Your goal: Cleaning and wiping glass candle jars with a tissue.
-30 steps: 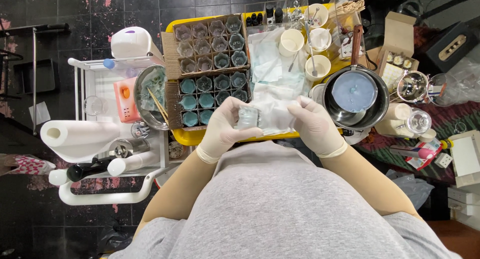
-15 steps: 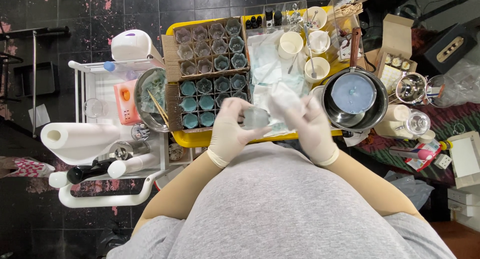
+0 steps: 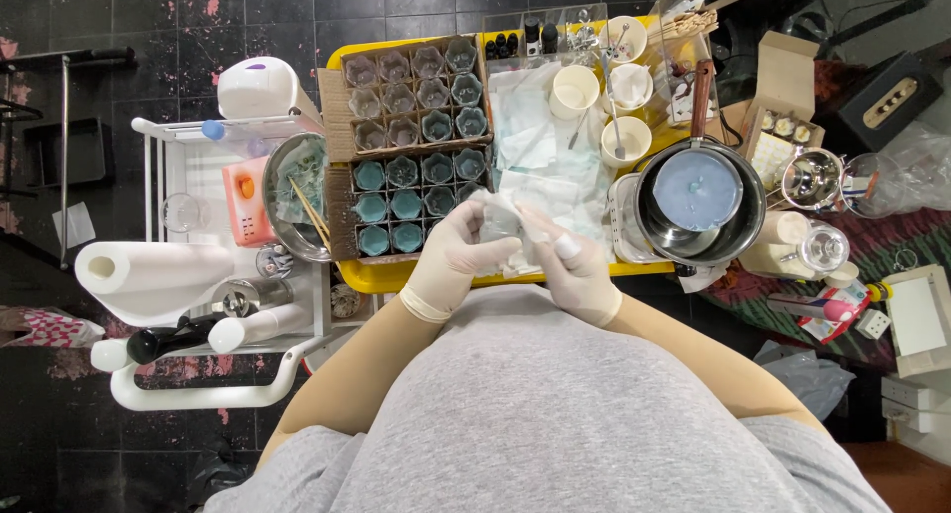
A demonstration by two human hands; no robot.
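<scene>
Cardboard trays (image 3: 416,147) of small faceted glass jars, some filled teal, sit left of a round steel pot (image 3: 699,201) of pale blue liquid. Above the yellow table's (image 3: 381,275) near edge, the gloved left hand (image 3: 458,260) curls its fingers around a small clear jar (image 3: 502,224), gripping it, while the gloved right hand (image 3: 575,265) pinches crumpled white paper against it, fingers nearly closed.

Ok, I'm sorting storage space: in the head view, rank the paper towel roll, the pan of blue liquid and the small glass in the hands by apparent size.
1. Paper towel roll and pan of blue liquid: look similar, so unranked.
2. Small glass, held by left hand and right hand: clearly smallest, despite being nearer the camera.
</scene>
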